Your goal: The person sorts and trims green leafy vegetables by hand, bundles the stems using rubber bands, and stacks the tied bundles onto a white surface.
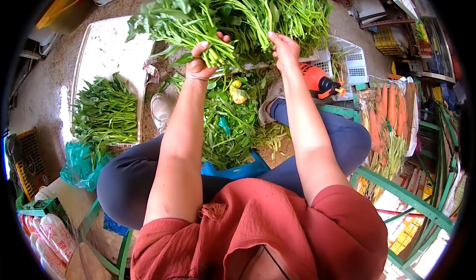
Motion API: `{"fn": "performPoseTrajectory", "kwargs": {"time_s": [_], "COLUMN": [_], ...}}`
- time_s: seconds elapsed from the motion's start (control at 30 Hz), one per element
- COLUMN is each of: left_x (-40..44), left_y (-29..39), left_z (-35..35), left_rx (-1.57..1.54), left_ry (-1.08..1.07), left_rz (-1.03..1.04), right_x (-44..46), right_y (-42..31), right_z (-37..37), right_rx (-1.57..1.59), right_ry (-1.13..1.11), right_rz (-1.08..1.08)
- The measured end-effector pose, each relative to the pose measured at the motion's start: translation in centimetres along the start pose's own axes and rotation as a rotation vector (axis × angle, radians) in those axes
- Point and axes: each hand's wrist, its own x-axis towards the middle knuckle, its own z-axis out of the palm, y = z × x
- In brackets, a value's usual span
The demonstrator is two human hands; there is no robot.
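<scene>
My left hand [202,62] is closed round a bunch of leafy green stems [218,52], whose leaves point up and to the left. Ahead of me lies a large pile of the same greens [302,12]. My right hand [285,49] pinches pale green stems at the near side of that pile. Below my hands, between my legs, loose leaves and trimmings [223,131] fill a blue container [238,170], with a yellowish piece [238,92] on top.
A white board [106,44] on the left bears another bunch of greens [106,114]. To the right are a red spray bottle [313,78], a white basket [354,62], bagged carrots [391,109] and a green metal frame [406,196]. A teal bag [82,168] lies by my left knee.
</scene>
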Motion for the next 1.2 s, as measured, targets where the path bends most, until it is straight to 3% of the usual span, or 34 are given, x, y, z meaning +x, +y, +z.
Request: {"fn": "performPoseTrajectory", "kwargs": {"time_s": [0.03,0.1,0.2,0.27,0.43,0.5,0.53,0.57,0.63,0.67,0.73,0.83,0.9,1.03,1.2], "left_x": [-0.1,-0.1,-0.2,0.0,0.0,0.0,-0.1,-0.2,-0.2,-0.2,0.0,0.2,0.6,0.4,0.2], "left_y": [-0.9,-1.5,-1.9,-1.9,-1.7,-1.4,-1.5,-1.4,-1.4,-1.5,-1.6,-1.8,-2.1,-2.4,-2.4], "left_z": [-0.2,-1.0,-1.2,-1.3,-1.3,-1.2,-0.9,-0.6,-0.5,-0.4,-0.5,-0.6,-0.7,-0.6,-0.9], "left_rx": [0.037,0.050,0.047,0.019,0.059,0.087,0.106,0.127,0.135,0.141,0.122,0.035,0.043,0.167,0.153], "left_ry": [0.069,0.123,0.156,0.153,0.185,0.202,0.194,0.187,0.186,0.182,0.174,0.142,0.145,0.246,0.133], "left_rz": [-0.008,-0.059,-0.048,-0.055,-0.016,-0.061,-0.065,-0.069,-0.075,-0.087,-0.098,-0.134,-0.115,-0.097,-0.106], "right_x": [-0.5,-1.1,-0.5,0.2,-0.1,-1.8,-2.6,-0.4,-2.2,-2.1,-1.3,-2.0,-3.7,-7.0,-7.4], "right_y": [0.2,1.0,2.8,3.9,5.3,4.6,4.7,8.3,5.6,5.9,6.0,5.3,4.8,4.8,5.0], "right_z": [0.3,0.7,1.3,1.2,0.7,0.3,0.6,0.9,2.1,2.2,2.7,2.8,3.3,4.3,4.0], "right_rx": [0.099,0.178,0.091,-0.064,-0.227,-0.739,-0.754,-0.316,0.089,0.093,0.722,0.822,0.701,0.233,0.147], "right_ry": [-0.040,-0.093,-0.066,0.089,0.235,0.289,0.283,0.274,0.211,0.214,0.047,0.005,-0.020,-0.004,-0.104], "right_rz": [0.157,0.215,0.069,-0.053,-0.175,-0.247,-0.168,0.088,0.390,0.395,0.627,0.737,0.591,0.033,-0.134]}}
